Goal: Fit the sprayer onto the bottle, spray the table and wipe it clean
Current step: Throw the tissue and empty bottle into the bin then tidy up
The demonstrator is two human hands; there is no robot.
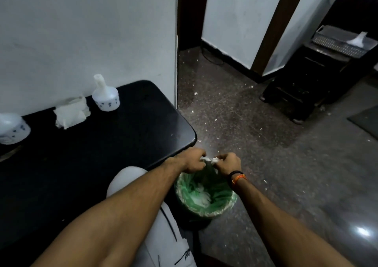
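Note:
My left hand [193, 160] and my right hand [228, 163] are both closed on a crumpled white tissue [210, 160], held just above a bin [230, 204] lined with a green bag. The bin stands on the floor off the right corner of the black table [122, 144]. On the table by the wall stands a white bottle [105, 96] with an open neck and no sprayer on it. A second white bottle [12, 128] is cut off by the left edge. Between them lies a pack of white tissues [70, 112].
My knee in white trousers [126, 180] is beside the table's edge and the bin. The speckled floor [255, 133] carries scattered white scraps. A dark cabinet [306, 82] with a keyboard on top stands at the far right. A white wall backs the table.

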